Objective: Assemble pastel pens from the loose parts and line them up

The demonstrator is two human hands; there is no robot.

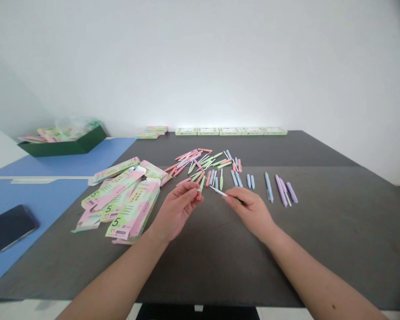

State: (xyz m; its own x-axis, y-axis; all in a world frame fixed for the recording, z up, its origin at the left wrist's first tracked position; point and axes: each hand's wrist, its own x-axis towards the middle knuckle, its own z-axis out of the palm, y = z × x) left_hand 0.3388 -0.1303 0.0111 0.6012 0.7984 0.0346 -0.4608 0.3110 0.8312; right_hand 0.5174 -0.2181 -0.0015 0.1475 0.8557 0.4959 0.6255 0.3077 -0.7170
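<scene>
Two hands, fingers pinching: left hand, small pale piece; right hand, thin white stick.

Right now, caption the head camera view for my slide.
Left hand and right hand handle slim pen parts beside printed pastel cartons.

Pen parts heaped on the desk
Cartons lay left of the heap, pens right, boxes behind, a phone farther left.

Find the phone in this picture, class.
In the head view, the black phone lies at far left on the blue surface, left of the pink-and-green printed cards.
</scene>
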